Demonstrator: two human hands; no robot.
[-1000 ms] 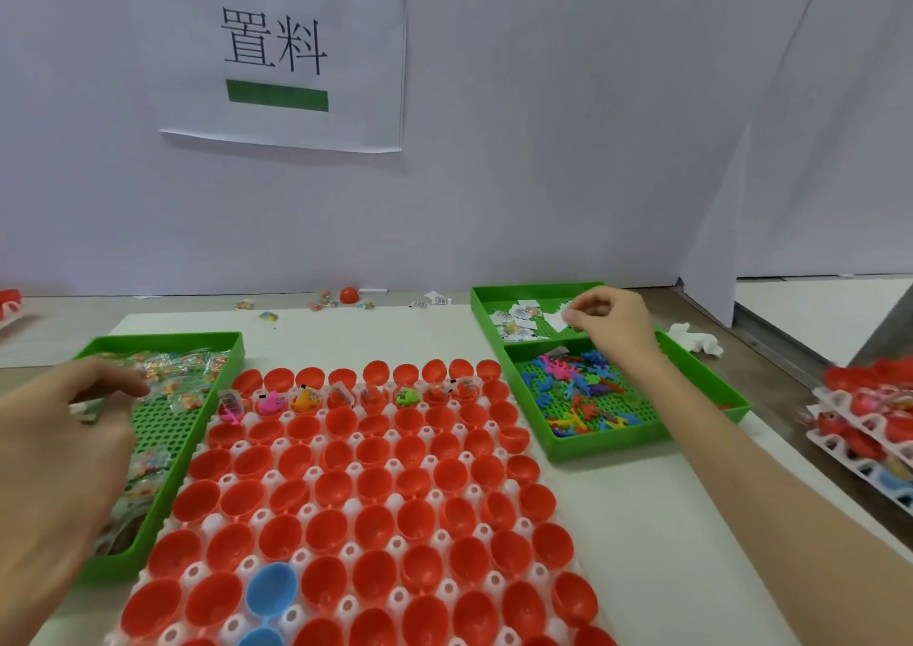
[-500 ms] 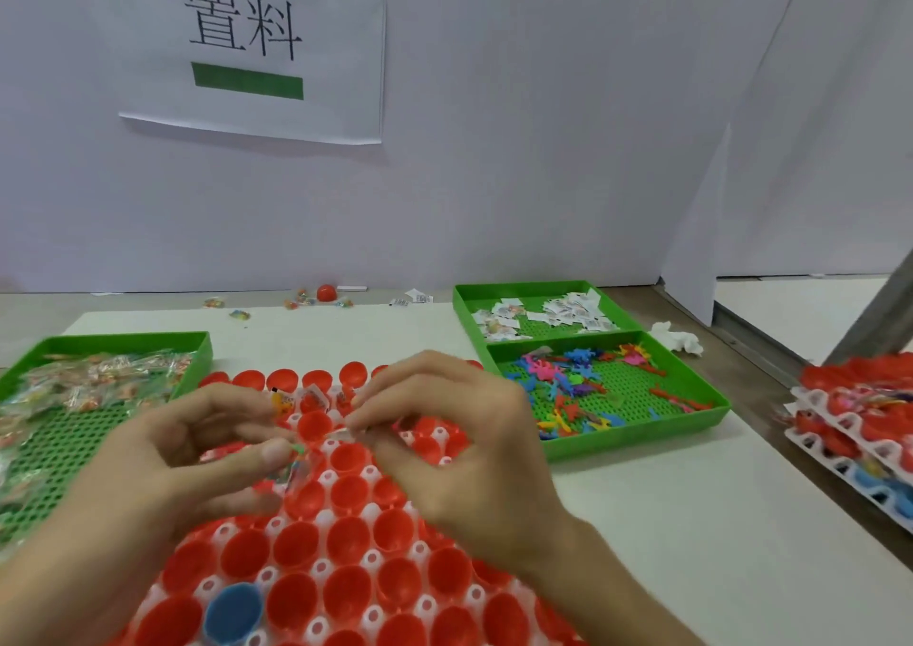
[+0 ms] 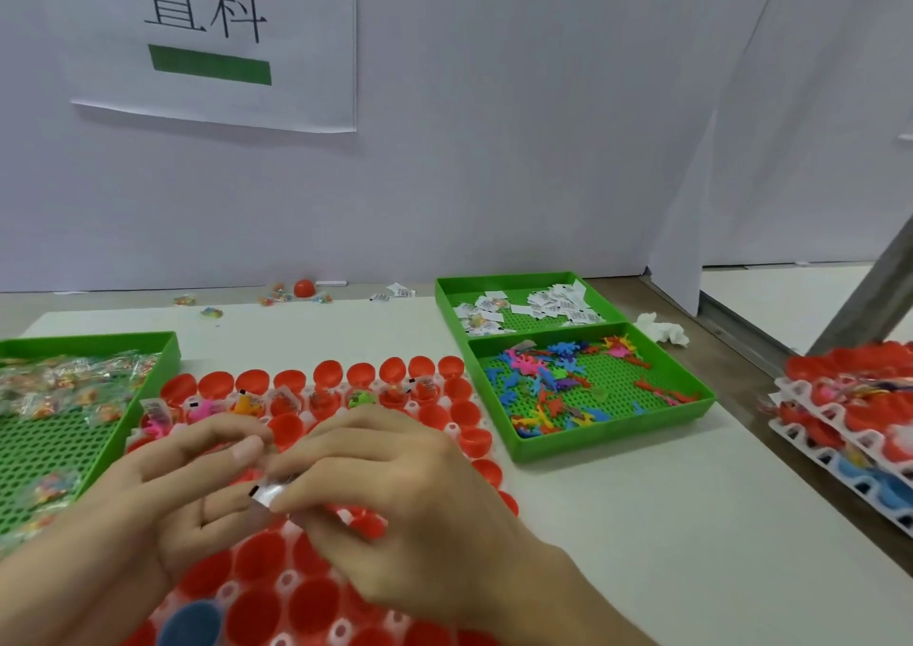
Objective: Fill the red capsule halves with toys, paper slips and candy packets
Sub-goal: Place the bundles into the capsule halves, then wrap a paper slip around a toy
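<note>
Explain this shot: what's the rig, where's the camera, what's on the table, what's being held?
No machine here: a person's two bare hands, filmed by one wide-angle camera worn on the head, looking forward and down. The left hand and right hand together pinch a small white paper slip over a grid of red capsule halves; a row near the far end already holds items. Left sits a green tray of candy packets; right, green trays of loose slips and coloured toys. At the far right edge stand stacked filled trays.
</note>
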